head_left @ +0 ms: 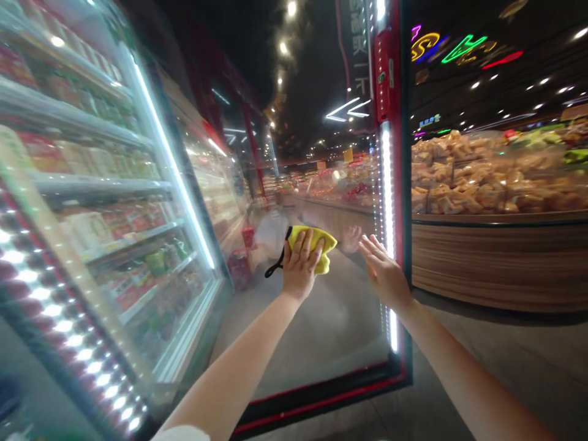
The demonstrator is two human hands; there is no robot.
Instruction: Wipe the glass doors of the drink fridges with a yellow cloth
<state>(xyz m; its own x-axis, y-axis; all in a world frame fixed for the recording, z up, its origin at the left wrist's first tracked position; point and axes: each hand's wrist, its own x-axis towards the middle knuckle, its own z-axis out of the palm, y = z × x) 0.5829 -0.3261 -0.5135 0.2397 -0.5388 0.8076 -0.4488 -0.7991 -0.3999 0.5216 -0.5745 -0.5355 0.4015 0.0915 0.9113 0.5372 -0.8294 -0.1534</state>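
A glass door [321, 343] with a dark and red frame stands open in front of me, a bright light strip along its right side. My left hand [301, 263] presses a folded yellow cloth [328, 242] against the glass, fingers over the cloth. A black loop hangs from the cloth's left end. Near the door's right edge is my right hand [383, 272], fingers stretched out and nothing in it. Whether its fingertips touch the glass is hard to tell. Its reflection shows in the glass.
Lit cooler shelves [101, 184] with blurred packages fill the left side. A wood-panelled display stand [496, 263] piled with packed goods curves along the right, beyond the door. Red objects [239, 269] appear low behind or in the glass.
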